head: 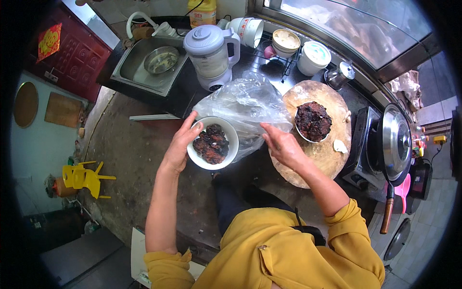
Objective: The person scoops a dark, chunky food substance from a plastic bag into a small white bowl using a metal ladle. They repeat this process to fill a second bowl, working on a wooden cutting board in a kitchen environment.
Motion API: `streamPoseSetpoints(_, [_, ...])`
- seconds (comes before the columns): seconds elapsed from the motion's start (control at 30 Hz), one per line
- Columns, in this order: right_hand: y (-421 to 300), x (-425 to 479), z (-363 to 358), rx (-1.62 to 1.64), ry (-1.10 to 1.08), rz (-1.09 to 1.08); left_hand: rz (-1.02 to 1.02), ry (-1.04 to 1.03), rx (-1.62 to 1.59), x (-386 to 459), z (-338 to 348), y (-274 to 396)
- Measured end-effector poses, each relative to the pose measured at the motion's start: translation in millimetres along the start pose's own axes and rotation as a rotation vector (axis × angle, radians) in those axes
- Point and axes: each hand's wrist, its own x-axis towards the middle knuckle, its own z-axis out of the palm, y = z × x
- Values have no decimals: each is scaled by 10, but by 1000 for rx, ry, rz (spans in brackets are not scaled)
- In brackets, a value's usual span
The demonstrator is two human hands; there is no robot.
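Note:
My left hand (180, 144) grips a white bowl (234, 151) by its left side, thumb over the rim. Clumps of dark reddish-brown food (211, 144) lie inside it. Behind the bowl, a crumpled clear plastic bag (249, 104) spreads over the counter edge and hangs down. My right hand (283, 144) is against the bag's lower right part, index finger extended; whether it pinches the film cannot be seen. To its right, a second white bowl (307, 139), heaped with similar dark food (313, 121), stands on a round wooden chopping board (292, 173).
A blender (209, 54) stands behind the bag, beside a sink (133, 72) holding a metal bowl (161, 60). Right of the board are a gas stove (361, 144) and a lidded pan (395, 141) with its handle jutting forward. Garlic-like pieces (340, 146) lie on the board.

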Motion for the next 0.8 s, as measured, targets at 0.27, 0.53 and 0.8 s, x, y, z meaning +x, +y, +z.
streamPoseSetpoints(0.27, [-100,-93,-230,-199,-2,-216,-201,-276,149,-173,-69,-58])
streamPoseSetpoints(0.53, [-167,-8,-274,28,-125,148,-362,-293,3,-40,-366,-1152])
streamPoseSetpoints(0.8, [106,-187,-209,377,-93,400,-220,-195,-274,746,100,-1718])
